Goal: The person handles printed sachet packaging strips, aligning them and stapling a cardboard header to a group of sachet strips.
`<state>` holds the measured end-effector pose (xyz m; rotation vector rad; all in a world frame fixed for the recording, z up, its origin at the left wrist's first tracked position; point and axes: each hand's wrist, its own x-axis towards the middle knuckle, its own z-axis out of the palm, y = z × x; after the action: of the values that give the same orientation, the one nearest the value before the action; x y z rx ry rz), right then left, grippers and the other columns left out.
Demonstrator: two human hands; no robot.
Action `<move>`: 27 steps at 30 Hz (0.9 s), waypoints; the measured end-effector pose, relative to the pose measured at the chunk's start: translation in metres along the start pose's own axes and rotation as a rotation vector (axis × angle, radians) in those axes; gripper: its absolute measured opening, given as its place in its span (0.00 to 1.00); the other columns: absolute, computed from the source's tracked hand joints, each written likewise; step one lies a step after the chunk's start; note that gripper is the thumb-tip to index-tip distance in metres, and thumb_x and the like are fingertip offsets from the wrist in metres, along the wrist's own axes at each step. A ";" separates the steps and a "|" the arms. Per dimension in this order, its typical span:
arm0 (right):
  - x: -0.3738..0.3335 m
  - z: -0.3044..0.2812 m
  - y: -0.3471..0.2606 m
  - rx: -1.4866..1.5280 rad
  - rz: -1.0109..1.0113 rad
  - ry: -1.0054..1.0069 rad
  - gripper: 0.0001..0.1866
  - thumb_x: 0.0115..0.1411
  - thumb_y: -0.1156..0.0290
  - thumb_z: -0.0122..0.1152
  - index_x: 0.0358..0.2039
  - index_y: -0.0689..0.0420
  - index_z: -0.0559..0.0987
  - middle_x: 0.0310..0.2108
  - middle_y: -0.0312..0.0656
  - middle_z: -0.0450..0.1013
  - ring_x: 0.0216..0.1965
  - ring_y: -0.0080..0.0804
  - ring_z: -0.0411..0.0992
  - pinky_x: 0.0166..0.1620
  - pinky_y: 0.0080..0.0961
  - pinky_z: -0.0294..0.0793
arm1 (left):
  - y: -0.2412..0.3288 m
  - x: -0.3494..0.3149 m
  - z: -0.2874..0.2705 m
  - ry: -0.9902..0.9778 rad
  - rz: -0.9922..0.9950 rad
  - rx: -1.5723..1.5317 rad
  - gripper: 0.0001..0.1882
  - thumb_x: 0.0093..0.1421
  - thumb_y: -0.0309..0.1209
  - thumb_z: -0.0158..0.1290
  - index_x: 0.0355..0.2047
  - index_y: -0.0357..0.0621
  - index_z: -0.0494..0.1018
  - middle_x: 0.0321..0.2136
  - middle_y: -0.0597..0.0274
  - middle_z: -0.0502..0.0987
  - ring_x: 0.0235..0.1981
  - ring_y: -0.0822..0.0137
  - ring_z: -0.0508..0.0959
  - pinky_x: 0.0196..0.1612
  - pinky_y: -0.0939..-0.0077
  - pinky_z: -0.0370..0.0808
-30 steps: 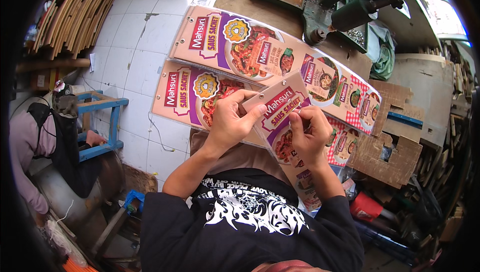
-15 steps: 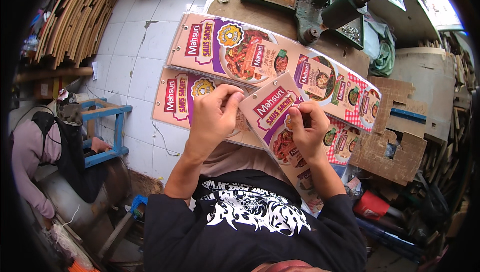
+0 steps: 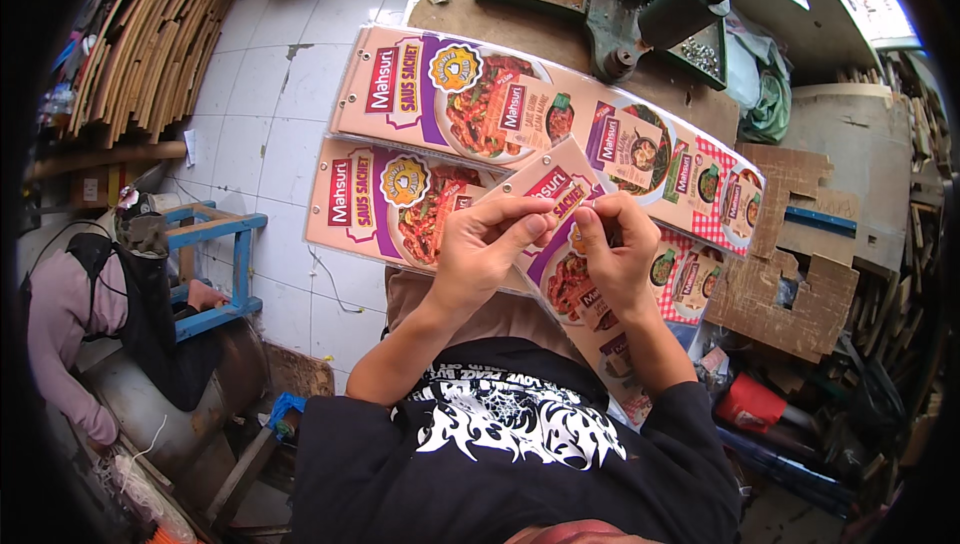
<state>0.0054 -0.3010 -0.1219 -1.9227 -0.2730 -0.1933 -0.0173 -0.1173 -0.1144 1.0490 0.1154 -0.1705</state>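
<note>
Cluttered workshop, white tiled floor point(image 3: 270, 134) at left. Left hand point(image 3: 490, 244) and right hand point(image 3: 622, 244) near frame centre, fingertips of each pinched together, nearly meeting; whether on something small, cannot tell. Printed card point(image 3: 570, 289) slants beneath them. Work looks partway: upper card point(image 3: 560, 114) and lower card point(image 3: 400, 189) already carry metal eyelets point(image 3: 342, 116) at left ends; slanted one's top partly hidden, remaining work unclear. Beyond: brown surface point(image 3: 460, 16), green press point(image 3: 665, 24) upper right.
</note>
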 end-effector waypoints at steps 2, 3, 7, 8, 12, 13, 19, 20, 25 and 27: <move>-0.001 -0.001 -0.005 0.065 0.094 -0.024 0.06 0.60 0.78 0.66 0.30 0.63 0.75 0.23 0.37 0.71 0.21 0.17 0.69 0.24 0.16 0.66 | -0.013 0.004 -0.002 -0.006 0.001 0.048 0.11 0.64 0.22 0.55 0.46 0.32 0.78 0.35 0.56 0.82 0.34 0.71 0.81 0.42 0.79 0.78; -0.001 -0.002 -0.007 0.064 0.095 -0.023 0.06 0.60 0.78 0.66 0.30 0.63 0.75 0.23 0.37 0.71 0.21 0.17 0.69 0.24 0.16 0.66 | -0.015 0.005 -0.003 0.017 -0.010 0.038 0.11 0.64 0.23 0.56 0.46 0.32 0.78 0.35 0.56 0.82 0.34 0.70 0.81 0.42 0.79 0.78; 0.002 -0.006 -0.017 0.020 0.013 -0.092 0.06 0.59 0.79 0.66 0.30 0.64 0.76 0.24 0.40 0.73 0.23 0.21 0.71 0.27 0.19 0.69 | -0.017 0.009 -0.007 0.045 -0.022 -0.010 0.12 0.63 0.24 0.57 0.47 0.35 0.78 0.36 0.60 0.81 0.35 0.74 0.80 0.41 0.82 0.77; 0.004 -0.005 -0.020 -0.011 -0.054 -0.121 0.05 0.58 0.79 0.66 0.30 0.64 0.77 0.25 0.40 0.73 0.24 0.23 0.72 0.27 0.20 0.71 | -0.018 0.009 -0.007 0.044 -0.024 -0.009 0.12 0.63 0.24 0.57 0.47 0.35 0.78 0.36 0.60 0.81 0.35 0.74 0.80 0.41 0.82 0.77; 0.005 -0.003 -0.022 -0.040 -0.084 -0.144 0.05 0.57 0.79 0.67 0.31 0.64 0.78 0.27 0.42 0.75 0.24 0.26 0.74 0.28 0.22 0.73 | -0.020 0.010 -0.009 0.034 -0.020 -0.012 0.12 0.63 0.24 0.58 0.47 0.35 0.79 0.37 0.59 0.81 0.35 0.73 0.81 0.42 0.82 0.77; 0.005 -0.002 -0.022 -0.046 -0.088 -0.136 0.05 0.57 0.80 0.67 0.31 0.64 0.78 0.27 0.43 0.76 0.25 0.27 0.75 0.28 0.22 0.73 | -0.020 0.010 -0.009 0.029 -0.011 -0.009 0.12 0.63 0.24 0.57 0.46 0.35 0.79 0.37 0.59 0.81 0.35 0.72 0.81 0.42 0.82 0.78; 0.005 0.000 -0.022 -0.043 -0.090 -0.128 0.04 0.57 0.80 0.67 0.31 0.64 0.78 0.28 0.44 0.76 0.27 0.28 0.77 0.29 0.22 0.76 | -0.020 0.010 -0.010 0.000 0.003 -0.003 0.12 0.63 0.23 0.57 0.46 0.34 0.79 0.38 0.59 0.80 0.37 0.72 0.81 0.43 0.81 0.78; 0.005 0.000 -0.022 -0.048 -0.095 -0.130 0.04 0.57 0.81 0.66 0.31 0.64 0.78 0.28 0.43 0.76 0.27 0.28 0.77 0.29 0.22 0.76 | -0.020 0.010 -0.010 0.001 0.003 -0.003 0.12 0.63 0.23 0.57 0.46 0.34 0.79 0.38 0.59 0.80 0.37 0.72 0.81 0.43 0.81 0.78; 0.005 0.002 -0.022 -0.074 -0.088 -0.126 0.05 0.56 0.81 0.67 0.31 0.64 0.78 0.27 0.43 0.76 0.25 0.28 0.76 0.28 0.22 0.75 | -0.021 0.010 -0.010 0.006 0.003 -0.010 0.12 0.63 0.24 0.58 0.45 0.34 0.79 0.38 0.59 0.80 0.37 0.72 0.81 0.43 0.81 0.78; 0.004 0.003 -0.020 -0.081 -0.097 -0.119 0.05 0.56 0.81 0.68 0.31 0.64 0.78 0.27 0.43 0.75 0.25 0.29 0.76 0.27 0.22 0.74 | -0.022 0.010 -0.011 0.011 0.001 -0.011 0.11 0.62 0.25 0.58 0.45 0.34 0.79 0.38 0.59 0.80 0.36 0.72 0.80 0.43 0.81 0.78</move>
<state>0.0033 -0.2906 -0.1043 -2.0059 -0.4440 -0.1567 -0.0121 -0.1196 -0.1403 1.0388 0.1252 -0.1632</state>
